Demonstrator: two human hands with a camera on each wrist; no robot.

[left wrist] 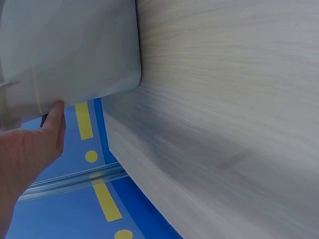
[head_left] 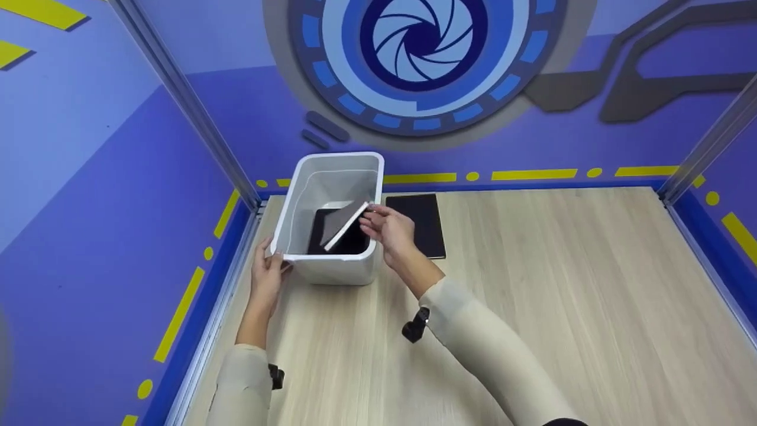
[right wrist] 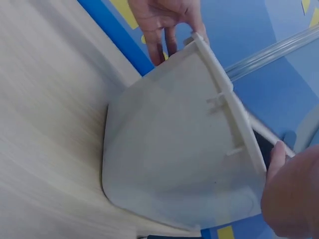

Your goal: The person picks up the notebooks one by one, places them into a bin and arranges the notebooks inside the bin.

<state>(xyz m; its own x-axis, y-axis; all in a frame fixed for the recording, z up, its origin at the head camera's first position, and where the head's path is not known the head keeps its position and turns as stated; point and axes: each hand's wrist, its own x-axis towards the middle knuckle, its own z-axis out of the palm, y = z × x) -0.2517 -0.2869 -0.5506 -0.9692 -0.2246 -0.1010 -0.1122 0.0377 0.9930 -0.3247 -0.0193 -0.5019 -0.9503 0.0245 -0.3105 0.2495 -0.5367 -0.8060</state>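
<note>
A white plastic bin (head_left: 334,269) stands on the table, its open top facing up. My left hand (head_left: 267,273) holds its near left corner, thumb at the rim and fingers along the outer side; the left wrist view shows this hand (left wrist: 30,149) against the bin wall (left wrist: 75,50). Over the bin's right rim, my right hand (head_left: 387,231) pinches a thin grey-covered notebook (head_left: 342,225) with a white page edge, tilted inside the opening. Below it a dark flat item (head_left: 317,234) lies in the bin, partly hidden. In the right wrist view the bin wall (right wrist: 169,134) hides the notebook.
A black notebook (head_left: 423,228) lies flat on the wooden table (head_left: 562,284), just right of the bin. Blue printed panels (head_left: 236,118) with yellow marks stand behind and at both sides. A metal rail (head_left: 222,313) runs along the table's left edge.
</note>
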